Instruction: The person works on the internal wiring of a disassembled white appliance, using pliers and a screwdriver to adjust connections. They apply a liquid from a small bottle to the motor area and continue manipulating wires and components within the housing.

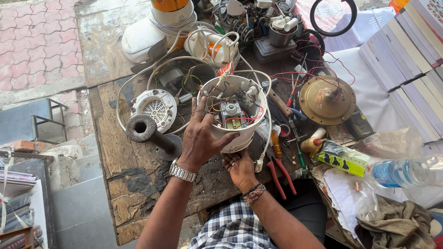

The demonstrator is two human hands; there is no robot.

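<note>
Left hand (201,138) gripped the white housing (235,113) at its nine o'clock; right hand (238,167) cupped it at six; pliers (278,171) lay at four

White appliance housing (240,115) with red and yellow wires, red-handled pliers (279,173), brass-coloured disc (326,101), checked blue-and-white shirt (235,228), weathered brown counter (124,152)

At frame centre, both hands cradle a white appliance housing (235,115) with exposed wiring: left hand (200,138) over its rim, right hand (239,167) beneath. Red-handled pliers (279,173) lie just right on the worn wooden counter (120,152), a brass disc (327,100) upper right
</note>
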